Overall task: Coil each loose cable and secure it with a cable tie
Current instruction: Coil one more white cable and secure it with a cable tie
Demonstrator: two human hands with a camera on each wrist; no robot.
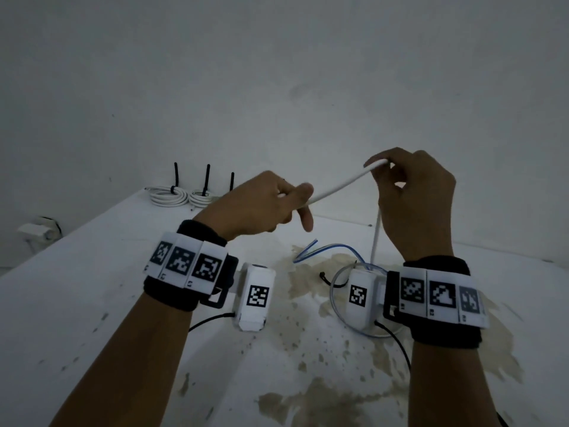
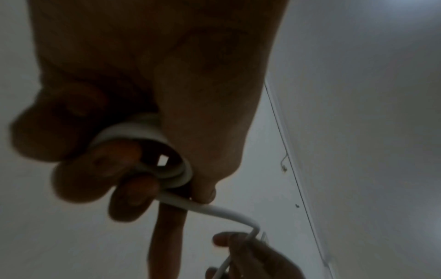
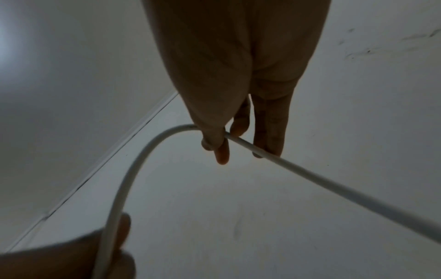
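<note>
At frame centre in the head view, the left hand (image 1: 258, 208) grips a few small loops of the white cable (image 1: 338, 186), fingers curled round them; the right hand (image 1: 412, 201) pinches the same cable higher, at centre right, its tail dropping to the stained white table (image 1: 92, 272); upper left, two tied coils (image 1: 181, 195) lie by the wall; loose blue wires (image 1: 323, 251) lie below the hands

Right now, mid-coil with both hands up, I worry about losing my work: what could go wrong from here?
The loops held in the left hand look small and tight, so they may spring open if that grip eases. The white cable is stretched to the right hand, whose fingertips only pinch it, so it could slip. Its hanging tail drops near the blue wires and might snag them.
</note>
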